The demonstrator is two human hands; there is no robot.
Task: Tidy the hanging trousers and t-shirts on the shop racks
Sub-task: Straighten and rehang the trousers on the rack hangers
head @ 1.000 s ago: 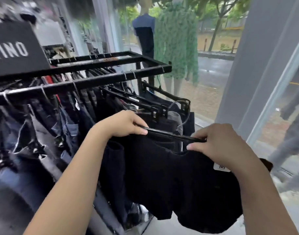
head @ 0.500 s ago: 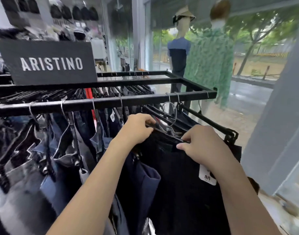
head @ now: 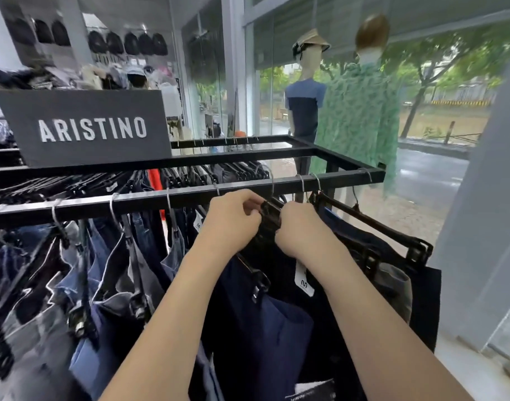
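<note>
Head view: the left hand (head: 230, 219) and right hand (head: 301, 227) are both curled tight around a black clip hanger (head: 269, 218), knuckles nearly touching, just under the front rail (head: 161, 201) of the black rack. Black trousers (head: 280, 264) hang below it, among crowded jeans (head: 103, 270).

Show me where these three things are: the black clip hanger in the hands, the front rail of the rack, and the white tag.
black clip hanger (head: 269, 219), head view, on its bar between both hands
front rail (head: 149, 202), head view, on its bare front face
white tag (head: 303, 280), head view, on its printed face
</note>
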